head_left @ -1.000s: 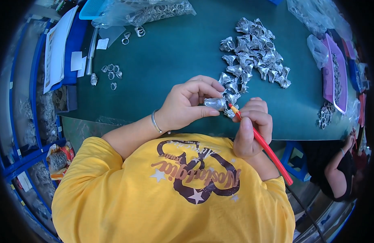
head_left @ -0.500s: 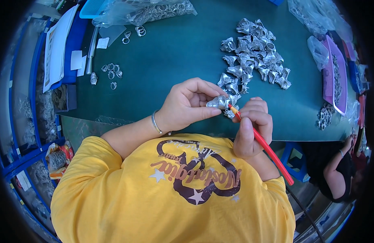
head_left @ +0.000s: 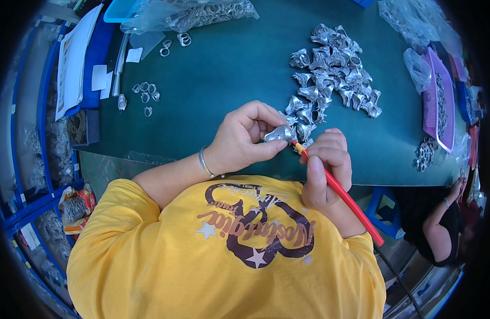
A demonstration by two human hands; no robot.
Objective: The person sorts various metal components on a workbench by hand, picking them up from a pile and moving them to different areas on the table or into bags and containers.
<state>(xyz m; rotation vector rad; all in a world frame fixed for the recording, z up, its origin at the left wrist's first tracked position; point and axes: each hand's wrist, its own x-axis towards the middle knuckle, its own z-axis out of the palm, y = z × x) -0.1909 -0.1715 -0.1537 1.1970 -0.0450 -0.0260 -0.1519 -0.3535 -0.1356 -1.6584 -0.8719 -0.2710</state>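
Between the thumb and fingers of my left hand (head_left: pixel 245 133) is a chunky silver ring (head_left: pixel 279 134), held just above the near part of the table. My right hand (head_left: pixel 330 165) is closed round a long red pen-like tool (head_left: pixel 351 200) with a yellow band near its front. The red tip touches or nearly touches the ring's right side; I cannot tell which. The tool's back end slants down to the right, past my wrist. Just beyond my hands lies a pile of similar chunky silver rings (head_left: pixel 330 69).
Thinner rings (head_left: pixel 145 90) lie at the left on the green table (head_left: pixel 213 74). A bag of rings (head_left: pixel 213 15) sits at the far edge. At the right stand a purple basket (head_left: pixel 431 101) and another person's arm (head_left: pixel 439 228). Blue shelving (head_left: pixel 48 117) is at the left.
The ring has turned in my left fingers and moved slightly left. My right hand and the red tool have shifted a little left and down with it.
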